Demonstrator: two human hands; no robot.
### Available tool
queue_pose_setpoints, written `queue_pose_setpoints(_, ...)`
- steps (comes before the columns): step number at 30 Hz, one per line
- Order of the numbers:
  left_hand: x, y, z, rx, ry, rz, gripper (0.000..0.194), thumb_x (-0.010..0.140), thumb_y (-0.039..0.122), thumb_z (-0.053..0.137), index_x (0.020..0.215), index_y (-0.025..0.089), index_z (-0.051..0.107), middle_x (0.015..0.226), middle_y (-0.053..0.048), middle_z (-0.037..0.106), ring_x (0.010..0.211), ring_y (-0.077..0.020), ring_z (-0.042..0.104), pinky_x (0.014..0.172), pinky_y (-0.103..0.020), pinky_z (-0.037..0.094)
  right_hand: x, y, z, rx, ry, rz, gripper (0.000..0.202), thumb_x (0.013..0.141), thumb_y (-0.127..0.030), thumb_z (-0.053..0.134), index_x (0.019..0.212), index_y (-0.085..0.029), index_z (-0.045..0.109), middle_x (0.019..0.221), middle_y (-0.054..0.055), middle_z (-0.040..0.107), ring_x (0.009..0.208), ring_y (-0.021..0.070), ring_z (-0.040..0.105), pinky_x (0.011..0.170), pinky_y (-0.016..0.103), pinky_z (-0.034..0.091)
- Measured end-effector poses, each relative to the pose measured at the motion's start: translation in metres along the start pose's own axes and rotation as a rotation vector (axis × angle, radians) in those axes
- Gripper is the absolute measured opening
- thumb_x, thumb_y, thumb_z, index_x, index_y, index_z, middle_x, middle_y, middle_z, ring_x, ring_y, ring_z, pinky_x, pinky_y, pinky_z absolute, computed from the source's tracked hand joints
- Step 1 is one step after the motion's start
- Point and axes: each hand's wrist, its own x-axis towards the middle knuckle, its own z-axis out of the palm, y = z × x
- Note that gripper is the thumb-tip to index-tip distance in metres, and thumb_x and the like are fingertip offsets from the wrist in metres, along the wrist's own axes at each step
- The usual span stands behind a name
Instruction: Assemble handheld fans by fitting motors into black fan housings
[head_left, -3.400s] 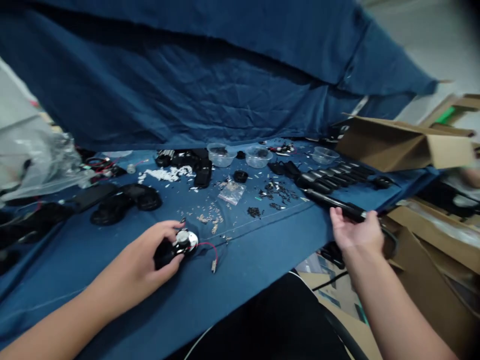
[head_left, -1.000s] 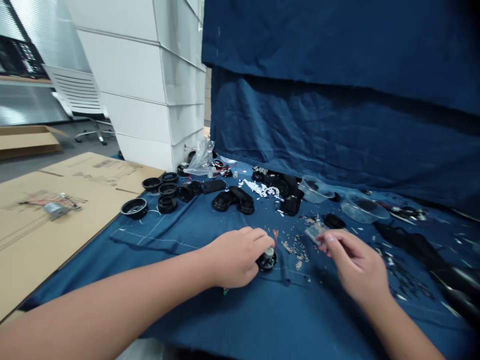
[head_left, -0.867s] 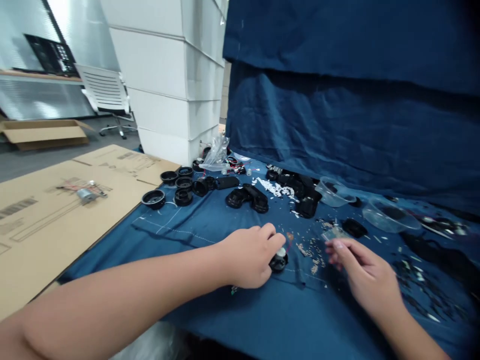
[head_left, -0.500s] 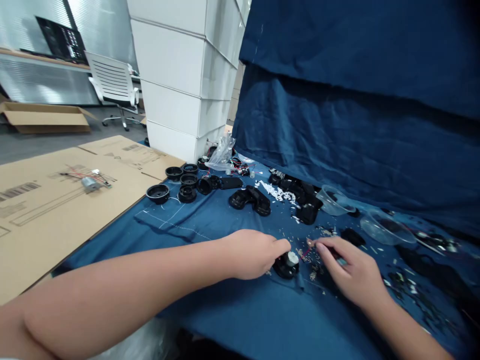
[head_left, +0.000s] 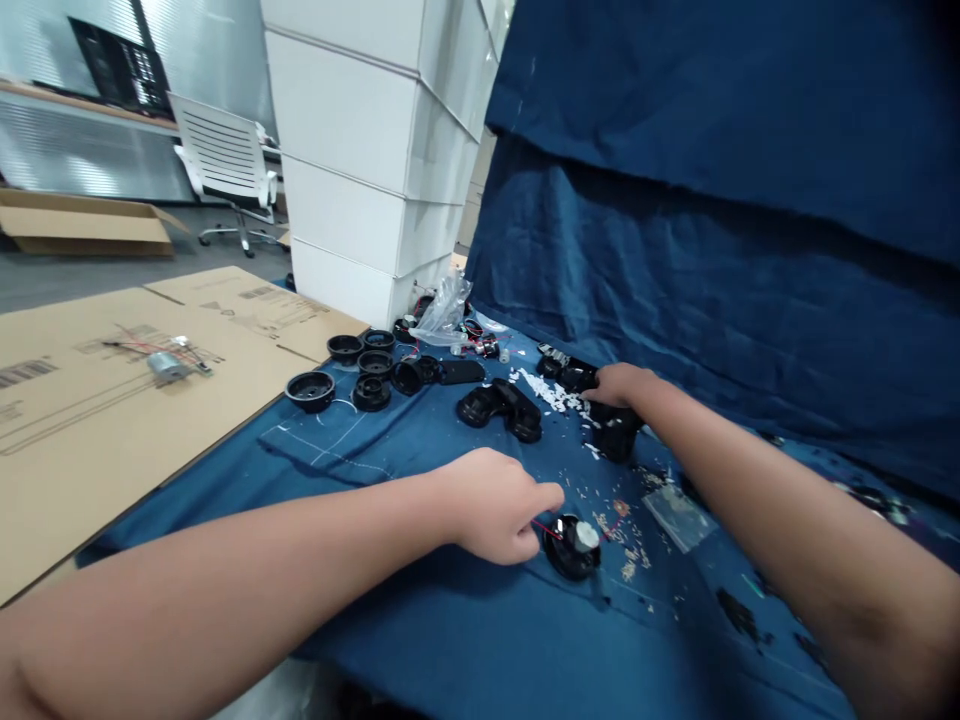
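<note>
My left hand (head_left: 504, 508) is closed beside a round black housing (head_left: 568, 562) lying on the blue cloth. A thin red wire (head_left: 546, 527) runs from the housing into its curled fingers. On top of the housing sits a small white cylindrical part (head_left: 585, 537). A second red wire leads from its right side to a small orange-brown piece (head_left: 621, 508) on the cloth. My right hand (head_left: 621, 384) reaches far forward, its fingers bent down at a heap of small white pieces (head_left: 553, 390) and black molded parts (head_left: 616, 438). What its fingertips hold, if anything, is hidden.
Several round black cups (head_left: 310, 391) and a pair of joined black housings (head_left: 501, 408) lie on the cloth. Tiny beige bits and a clear plastic bag (head_left: 679, 517) are at right. Cardboard (head_left: 82, 400) at left bears a motor with wires (head_left: 166, 367). White boxes (head_left: 341, 120) stand behind.
My right hand has let go of the small wired piece, now lying on the cloth, and moved forward to the black parts. My left hand has slid slightly left off the housing.
</note>
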Motion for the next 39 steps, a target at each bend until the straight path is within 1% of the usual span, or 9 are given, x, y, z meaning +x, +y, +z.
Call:
queue_pose_setpoints(6,0.001,0.001,0.004,-0.012,-0.007,0.007,0.023,0.095,0.034,0.067,0.116,0.026,0.069,0.092,-0.007,0.080,0.088,-0.0315,0.076,0.069,-0.039,0.052,0.007,-0.009,0.013,-0.075,-0.006,0.027,0.046,0.110,-0.047,0.071,0.140,-0.013,0.067,0.138,0.013,0.067,0.125,0.0220,0.068,0.110,0.043,0.063)
queue_pose_setpoints(12,0.001,0.001,0.005,-0.014,-0.006,0.006,0.028,0.097,0.034,0.065,0.123,0.025,0.070,0.096,-0.008,0.081,0.095,-0.0329,0.077,0.072,-0.041,0.054,-0.011,-0.002,0.003,-0.066,0.178,0.045,0.046,0.110,-0.048,0.070,0.139,-0.012,0.068,0.137,0.013,0.067,0.125,0.0220,0.068,0.111,0.044,0.062)
queue_pose_setpoints(16,0.001,-0.002,0.006,-0.035,0.001,-0.003,0.031,0.096,0.032,0.064,0.125,0.024,0.070,0.099,-0.008,0.082,0.096,-0.0335,0.077,0.075,-0.043,0.055,-0.042,0.021,-0.016,-0.038,0.383,0.043,0.043,0.111,-0.050,0.069,0.131,-0.012,0.070,0.127,0.011,0.070,0.118,0.0193,0.070,0.108,0.041,0.063)
queue_pose_setpoints(20,0.003,-0.004,0.006,-0.072,-0.001,-0.015,0.030,0.096,0.029,0.064,0.125,0.025,0.070,0.101,-0.006,0.082,0.096,-0.0309,0.077,0.077,-0.042,0.055,-0.108,0.055,-0.018,-0.018,0.626,-0.040,0.036,0.114,-0.043,0.059,0.125,-0.013,0.075,0.114,0.010,0.073,0.103,0.0165,0.070,0.097,0.034,0.060)
queue_pose_setpoints(24,0.005,-0.006,0.004,-0.105,-0.006,-0.026,0.020,0.096,0.027,0.063,0.115,0.024,0.070,0.099,-0.006,0.080,0.093,-0.0283,0.076,0.079,-0.040,0.054,-0.211,0.090,0.017,-0.044,0.811,-0.225,0.031,0.111,-0.037,0.064,0.124,-0.015,0.082,0.115,0.011,0.076,0.105,0.0205,0.070,0.098,0.035,0.054)
queue_pose_setpoints(27,0.005,-0.007,0.002,-0.127,-0.011,-0.012,0.021,0.093,0.027,0.065,0.113,0.025,0.070,0.098,-0.004,0.079,0.093,-0.0274,0.074,0.083,-0.040,0.054,-0.290,0.102,0.057,-0.126,0.997,-0.607,0.025,0.107,-0.028,0.073,0.129,-0.016,0.076,0.108,0.005,0.074,0.093,0.0171,0.066,0.095,0.036,0.054)
queue_pose_setpoints(30,0.006,-0.006,0.001,-0.136,-0.020,0.017,0.029,0.090,0.033,0.069,0.117,0.024,0.072,0.103,-0.005,0.078,0.098,-0.0291,0.072,0.088,-0.043,0.054,-0.346,0.093,0.097,-0.157,0.888,-0.691,0.030,0.110,-0.018,0.064,0.138,-0.010,0.069,0.103,0.007,0.070,0.087,0.0181,0.061,0.083,0.038,0.051)
queue_pose_setpoints(35,0.012,0.013,0.003,-0.108,0.015,-0.067,0.046,0.094,0.053,0.074,0.127,0.021,0.073,0.116,-0.010,0.076,0.108,-0.0349,0.070,0.095,-0.050,0.052,-0.377,0.067,0.147,0.148,0.733,-0.660,0.032,0.111,-0.013,0.059,0.143,-0.010,0.065,0.112,0.010,0.070,0.096,0.0184,0.064,0.080,0.034,0.057)
queue_pose_setpoints(39,0.016,0.035,0.008,-0.093,0.043,-0.154,0.058,0.094,0.068,0.079,0.124,0.019,0.073,0.121,-0.012,0.076,0.110,-0.0371,0.070,0.094,-0.052,0.052,-0.382,0.065,0.161,0.369,0.667,-0.739,0.032,0.112,-0.014,0.059,0.143,-0.013,0.067,0.126,0.011,0.071,0.115,0.0175,0.066,0.094,0.030,0.063)
